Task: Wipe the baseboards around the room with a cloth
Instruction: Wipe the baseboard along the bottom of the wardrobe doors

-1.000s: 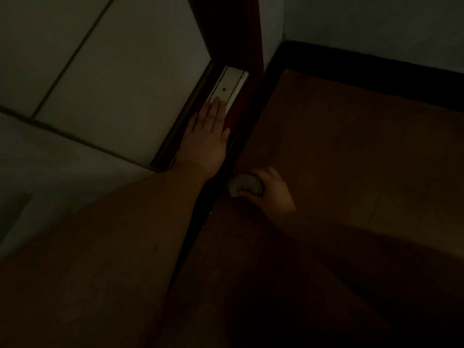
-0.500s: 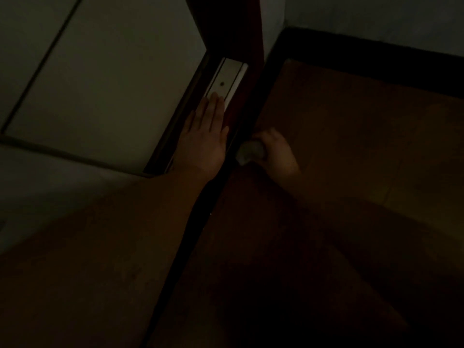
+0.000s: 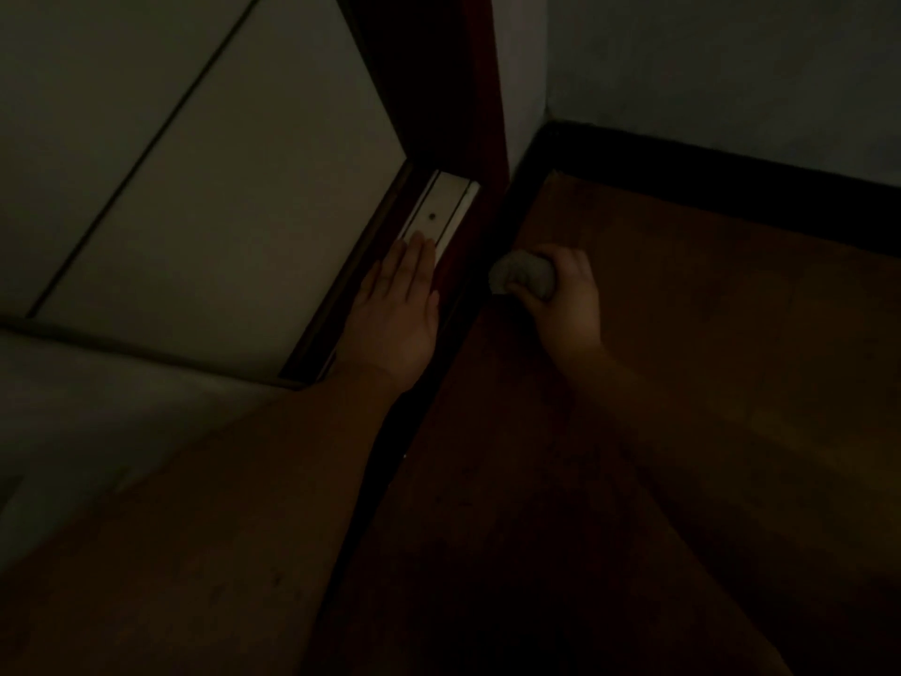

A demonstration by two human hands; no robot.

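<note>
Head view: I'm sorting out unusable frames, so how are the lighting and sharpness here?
Head view: very dim, with no glare; the forearms and lower floor sink into near black. The left hand, the cloth in the right hand and the pale strip stay readable, edges soft. The black baseboard shows no detail.

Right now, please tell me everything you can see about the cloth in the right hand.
The cloth is a pale grey wad, bunched into a rounded ball; it looks soft, but its weave is lost in the dim light. The right hand holds it with fingers curled around its far side. It sits low by the dark baseboard beside the door frame, above the brown floor. Whether it touches the baseboard I cannot tell.
</note>
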